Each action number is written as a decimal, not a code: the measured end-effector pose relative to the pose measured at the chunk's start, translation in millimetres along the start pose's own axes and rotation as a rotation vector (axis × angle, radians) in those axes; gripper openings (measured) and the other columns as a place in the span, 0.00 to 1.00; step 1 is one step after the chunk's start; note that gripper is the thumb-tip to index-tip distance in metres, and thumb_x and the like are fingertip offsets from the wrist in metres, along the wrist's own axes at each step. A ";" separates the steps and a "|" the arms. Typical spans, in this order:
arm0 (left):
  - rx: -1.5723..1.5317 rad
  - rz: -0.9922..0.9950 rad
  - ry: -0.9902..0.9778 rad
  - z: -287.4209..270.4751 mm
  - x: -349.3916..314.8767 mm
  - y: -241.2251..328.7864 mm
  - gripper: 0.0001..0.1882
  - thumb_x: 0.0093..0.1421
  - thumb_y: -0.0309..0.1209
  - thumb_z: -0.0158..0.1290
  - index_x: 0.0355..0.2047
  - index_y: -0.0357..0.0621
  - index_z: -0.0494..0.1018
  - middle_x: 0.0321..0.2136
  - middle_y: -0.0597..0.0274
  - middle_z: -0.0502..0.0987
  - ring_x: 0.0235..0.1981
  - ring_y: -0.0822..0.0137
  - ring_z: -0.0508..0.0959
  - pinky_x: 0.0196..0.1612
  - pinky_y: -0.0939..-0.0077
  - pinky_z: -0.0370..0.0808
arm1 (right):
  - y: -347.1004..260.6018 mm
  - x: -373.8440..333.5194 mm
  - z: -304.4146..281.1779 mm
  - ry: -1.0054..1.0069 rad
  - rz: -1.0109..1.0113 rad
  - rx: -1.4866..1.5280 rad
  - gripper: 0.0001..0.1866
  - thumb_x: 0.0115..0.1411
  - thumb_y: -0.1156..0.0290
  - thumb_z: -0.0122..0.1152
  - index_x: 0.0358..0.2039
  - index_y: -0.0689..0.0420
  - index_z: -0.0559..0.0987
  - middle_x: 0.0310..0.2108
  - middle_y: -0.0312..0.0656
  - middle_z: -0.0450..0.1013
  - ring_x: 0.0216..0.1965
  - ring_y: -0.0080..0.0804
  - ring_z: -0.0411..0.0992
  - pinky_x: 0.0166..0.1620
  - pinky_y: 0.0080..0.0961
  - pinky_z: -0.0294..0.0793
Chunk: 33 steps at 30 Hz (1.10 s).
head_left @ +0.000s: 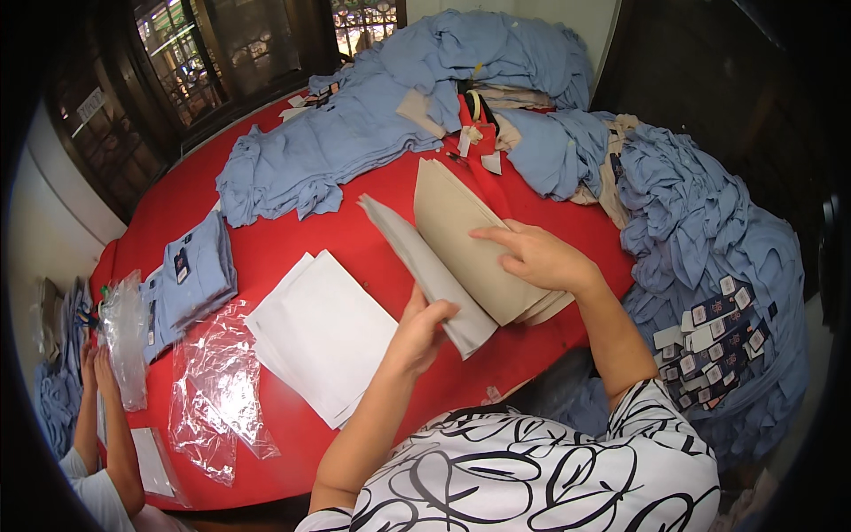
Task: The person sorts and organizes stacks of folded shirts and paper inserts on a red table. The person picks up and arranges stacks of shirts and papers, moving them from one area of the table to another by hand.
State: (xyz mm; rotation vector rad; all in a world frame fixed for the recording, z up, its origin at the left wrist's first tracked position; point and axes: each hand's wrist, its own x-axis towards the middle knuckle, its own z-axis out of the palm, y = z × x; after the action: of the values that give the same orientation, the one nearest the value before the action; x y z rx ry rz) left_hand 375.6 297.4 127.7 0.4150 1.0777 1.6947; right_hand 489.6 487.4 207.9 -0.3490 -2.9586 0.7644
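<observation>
A folded-over group of grey sheets [427, 270], like thin card, stands tilted in my left hand [423, 330], its thumb over their near edge. Right beside them is a stack of tan card sheets [461, 226], spread a little at the lower edge. My right hand [539, 254] lies over the tan stack, index finger stretched across its face and touching it; the underside of the stack is hidden. To the left of my left forearm, several white sheets [324, 328] lie fanned on the red table [292, 244].
Clear plastic bags [222, 395] and folded blue shirts [191, 275] lie at the left, near a co-worker's hands [99, 377]. Heaps of blue garments [487, 53] line the back, with another pile [700, 204] at the right bearing many tags [714, 341].
</observation>
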 end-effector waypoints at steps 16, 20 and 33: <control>-0.142 -0.007 0.031 -21.5 -27.1 0.6 0.37 0.61 0.33 0.45 0.68 0.47 0.43 0.60 0.52 0.59 0.61 0.55 0.64 0.59 0.53 0.66 | 174.6 -46.1 52.4 0.212 0.426 -0.741 0.23 0.54 0.76 0.54 0.53 0.48 0.75 0.59 0.48 0.65 0.49 0.51 0.70 0.45 0.45 0.75; -0.013 0.018 0.003 -20.0 -17.3 3.0 0.38 0.65 0.39 0.45 0.69 0.49 0.39 0.62 0.54 0.57 0.60 0.55 0.65 0.58 0.50 0.67 | 78.8 -21.4 99.0 0.450 0.144 -0.169 0.19 0.61 0.60 0.57 0.48 0.58 0.78 0.57 0.55 0.65 0.56 0.53 0.64 0.58 0.43 0.63; 0.006 0.042 -0.090 -7.5 2.7 1.3 0.50 0.61 0.47 0.54 0.70 0.50 0.30 0.67 0.50 0.44 0.65 0.50 0.56 0.59 0.40 0.65 | -3.5 -11.9 63.7 -0.092 0.011 0.956 0.37 0.65 0.66 0.53 0.69 0.55 0.48 0.60 0.53 0.64 0.61 0.38 0.62 0.61 0.33 0.60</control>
State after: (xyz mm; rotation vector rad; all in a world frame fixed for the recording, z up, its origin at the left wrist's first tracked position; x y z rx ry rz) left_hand 368.5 296.3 124.1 0.5169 1.0147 1.6938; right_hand 492.9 451.8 153.9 -0.2449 -2.2686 2.0481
